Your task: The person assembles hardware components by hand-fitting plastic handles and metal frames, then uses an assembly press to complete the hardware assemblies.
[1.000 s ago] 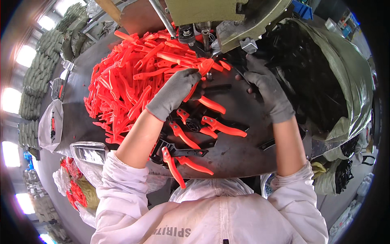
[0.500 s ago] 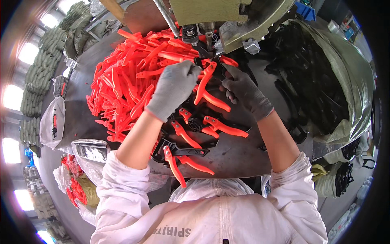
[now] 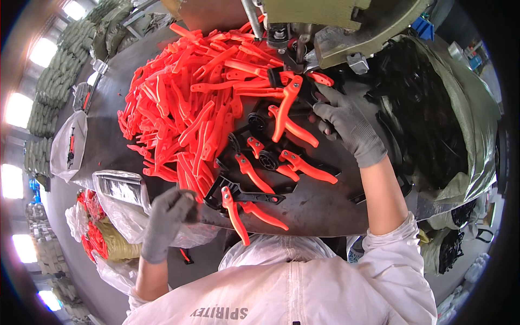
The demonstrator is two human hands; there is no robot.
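My left hand [image 3: 170, 219], in a grey glove, hangs over the near edge of the table at the lower left of the frame, blurred, with its fingers bent in toward the thumb; I cannot tell whether anything sits between them. Under it spreads a clear plastic bag [image 3: 187, 236], and just to its right, at the table edge, lies a black-bodied tool with two red handles [image 3: 230, 211] splayed toward me.

My right hand [image 3: 349, 124], gloved the same way, is right of centre in the upper half of the frame. Its fingers are half curled beside dark parts under the machine, and I cannot tell whether they grip one. The red-handled piece [image 3: 286, 111] stands just to the left of those fingers, at upper centre, its two handles spread apart and its upper end close under the green machine head [image 3: 309, 13]. A red tip [image 3: 322, 79] pokes out just above my fingers.

More tools with red handles and black bodies [image 3: 309, 168] lie bunched below it, around the middle of the frame. A big heap of loose red handles [image 3: 179, 108] fills the upper left of the dark metal table [image 3: 330, 208], and a sack [image 3: 460, 108] full of black parts [image 3: 422, 119] lies at the right.
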